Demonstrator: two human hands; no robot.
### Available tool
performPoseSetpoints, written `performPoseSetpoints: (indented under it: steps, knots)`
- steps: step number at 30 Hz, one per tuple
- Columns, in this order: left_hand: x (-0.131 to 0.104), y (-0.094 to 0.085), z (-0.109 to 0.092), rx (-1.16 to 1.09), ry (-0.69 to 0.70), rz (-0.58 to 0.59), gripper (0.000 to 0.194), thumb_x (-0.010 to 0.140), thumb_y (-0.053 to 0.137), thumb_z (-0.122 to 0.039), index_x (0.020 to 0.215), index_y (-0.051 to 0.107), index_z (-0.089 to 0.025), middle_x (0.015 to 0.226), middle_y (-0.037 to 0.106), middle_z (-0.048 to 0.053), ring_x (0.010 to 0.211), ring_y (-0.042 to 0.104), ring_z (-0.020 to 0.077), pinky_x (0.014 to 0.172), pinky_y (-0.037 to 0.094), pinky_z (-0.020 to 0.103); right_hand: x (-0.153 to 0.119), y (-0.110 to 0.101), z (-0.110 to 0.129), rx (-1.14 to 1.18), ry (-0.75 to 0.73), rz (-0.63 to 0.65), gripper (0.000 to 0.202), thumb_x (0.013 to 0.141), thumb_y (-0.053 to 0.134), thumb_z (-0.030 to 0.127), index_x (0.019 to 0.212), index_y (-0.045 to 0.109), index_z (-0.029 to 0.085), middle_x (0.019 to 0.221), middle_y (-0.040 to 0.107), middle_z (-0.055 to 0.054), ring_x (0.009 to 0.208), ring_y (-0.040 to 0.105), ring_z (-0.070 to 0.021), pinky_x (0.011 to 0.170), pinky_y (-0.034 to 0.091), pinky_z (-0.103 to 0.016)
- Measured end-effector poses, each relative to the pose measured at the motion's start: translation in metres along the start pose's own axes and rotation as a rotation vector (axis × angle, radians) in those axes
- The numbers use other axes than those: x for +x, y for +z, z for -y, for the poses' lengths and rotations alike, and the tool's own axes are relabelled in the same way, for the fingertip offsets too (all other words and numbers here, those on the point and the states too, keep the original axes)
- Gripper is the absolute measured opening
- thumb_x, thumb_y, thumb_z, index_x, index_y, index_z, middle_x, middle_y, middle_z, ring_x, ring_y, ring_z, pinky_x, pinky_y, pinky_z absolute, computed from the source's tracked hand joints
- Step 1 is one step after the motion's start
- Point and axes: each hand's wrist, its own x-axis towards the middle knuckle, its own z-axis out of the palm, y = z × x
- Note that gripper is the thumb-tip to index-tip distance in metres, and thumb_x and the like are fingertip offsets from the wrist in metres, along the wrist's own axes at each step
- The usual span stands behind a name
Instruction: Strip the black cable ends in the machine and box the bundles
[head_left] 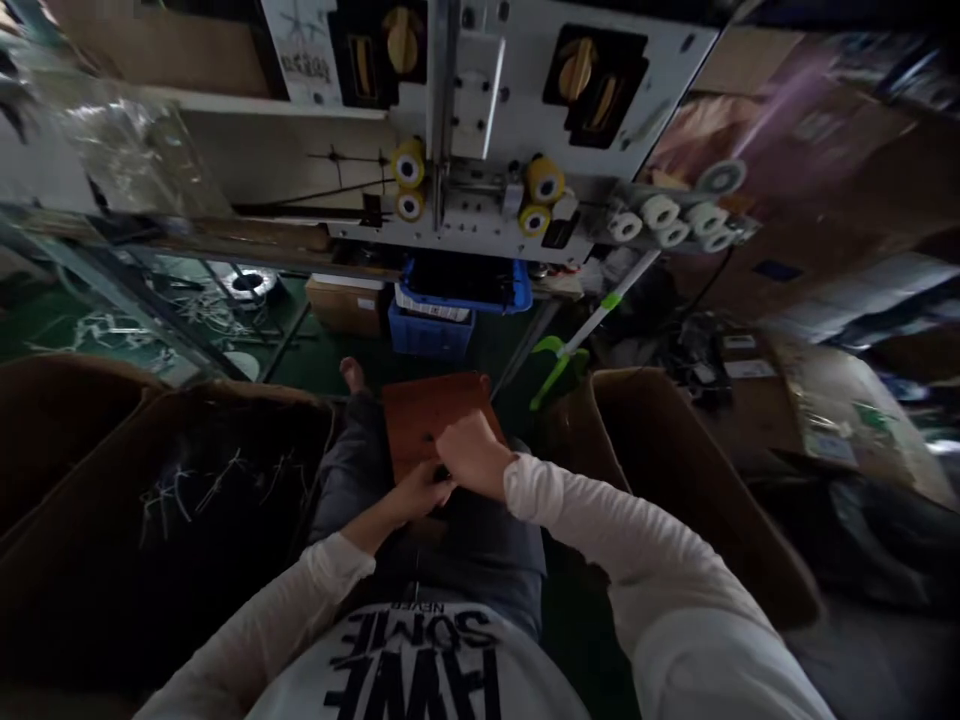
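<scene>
Head view: a person in a white top and dark trousers has both bare hands close together, low in the middle, above the lap. Between them is a small dark piece, mostly covered by the hands; it looks almost black, and its shape is too hidden to make out. It is at the near edge of a flat, reddish-orange board between the legs.

The left hand has its fingers drawn in, with almost no gap, pinching the dark piece. The right hand arches just beside it, back upward, its fingers curled down out of sight; whether they grasp anything, I cannot tell.

A carton at left contains dark material with white ties. Ahead is a machine with yellow rollers.
</scene>
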Motion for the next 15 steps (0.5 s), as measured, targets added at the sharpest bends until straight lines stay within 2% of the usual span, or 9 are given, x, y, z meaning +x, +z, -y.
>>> performPoseSetpoints:
  steps: [2,4,6,7,9,11,14,15]
  knots:
    - [-0.006,-0.007,-0.003,-0.194,-0.051,0.094,0.027,0.081,0.051,-0.04,0.075,0.053,-0.014,0.043,0.03,-0.008,0.037,0.023,0.0047,0.039,0.018,0.019,-0.006,-0.003,-0.025,0.105,-0.09,-0.209,0.038,0.073,0.066,0.025,0.109,0.062,0.013,0.104,0.065,-0.017,0.105,0.057,-0.0328,0.091,0.039,-0.052]
    - [-0.012,-0.017,-0.005,-0.446,-0.083,0.196,0.028,0.081,0.053,-0.042,0.082,0.053,-0.015,0.045,0.026,-0.01,0.037,0.018,0.0039,0.039,0.015,0.019,-0.01,0.002,-0.05,0.358,-0.191,-0.366,0.071,0.07,0.07,0.036,0.133,0.042,0.018,0.123,0.056,-0.015,0.11,0.054,-0.0285,0.095,0.04,-0.046]
    - [-0.017,-0.026,-0.005,-0.606,-0.076,0.246,0.026,0.08,0.056,-0.039,0.082,0.054,-0.013,0.045,0.026,-0.01,0.037,0.017,0.0031,0.038,0.014,0.018,-0.006,0.015,-0.066,0.697,-0.236,-0.403,0.086,0.073,0.067,0.043,0.143,0.022,0.021,0.13,0.051,-0.013,0.102,0.059,-0.0213,0.09,0.045,-0.038]
    - [-0.019,-0.03,-0.004,-0.644,-0.07,0.255,0.025,0.08,0.057,-0.038,0.081,0.054,-0.013,0.045,0.025,-0.01,0.037,0.017,0.0029,0.038,0.014,0.018,-0.002,0.024,-0.067,0.863,-0.238,-0.393,0.088,0.074,0.065,0.046,0.144,0.017,0.021,0.13,0.051,-0.013,0.099,0.06,-0.0191,0.088,0.047,-0.035]
    - [-0.021,-0.035,0.001,-0.677,-0.082,0.262,0.026,0.079,0.059,-0.037,0.081,0.056,-0.012,0.043,0.025,-0.01,0.036,0.017,0.0029,0.037,0.014,0.018,0.007,0.041,-0.058,1.158,-0.238,-0.368,0.089,0.073,0.065,0.05,0.143,0.019,0.019,0.13,0.051,-0.014,0.103,0.059,-0.0186,0.088,0.047,-0.033]
    - [-0.024,-0.033,0.006,-0.676,-0.129,0.261,0.028,0.077,0.062,-0.038,0.08,0.057,-0.011,0.041,0.024,-0.01,0.035,0.017,0.0028,0.036,0.014,0.018,0.009,0.053,-0.038,1.409,-0.27,-0.352,0.087,0.068,0.067,0.053,0.138,0.03,0.017,0.131,0.048,-0.015,0.113,0.053,-0.0202,0.091,0.045,-0.032]
    - [-0.025,-0.022,0.007,-0.639,-0.249,0.245,0.032,0.073,0.066,-0.041,0.081,0.058,-0.01,0.041,0.026,-0.01,0.034,0.02,0.0022,0.036,0.018,0.016,0.007,0.063,-0.008,1.729,-0.308,-0.202,0.077,0.072,0.063,0.056,0.134,0.037,0.017,0.113,0.061,-0.011,0.1,0.06,-0.0179,0.082,0.049,-0.029]
    - [-0.022,-0.017,0.005,-0.619,-0.296,0.226,0.032,0.074,0.066,-0.04,0.084,0.058,-0.01,0.044,0.033,-0.008,0.035,0.026,0.003,0.036,0.023,0.017,0.007,0.065,-0.002,1.783,-0.299,-0.184,0.074,0.073,0.061,0.056,0.133,0.039,0.018,0.109,0.063,-0.009,0.096,0.061,-0.0175,0.078,0.051,-0.028]
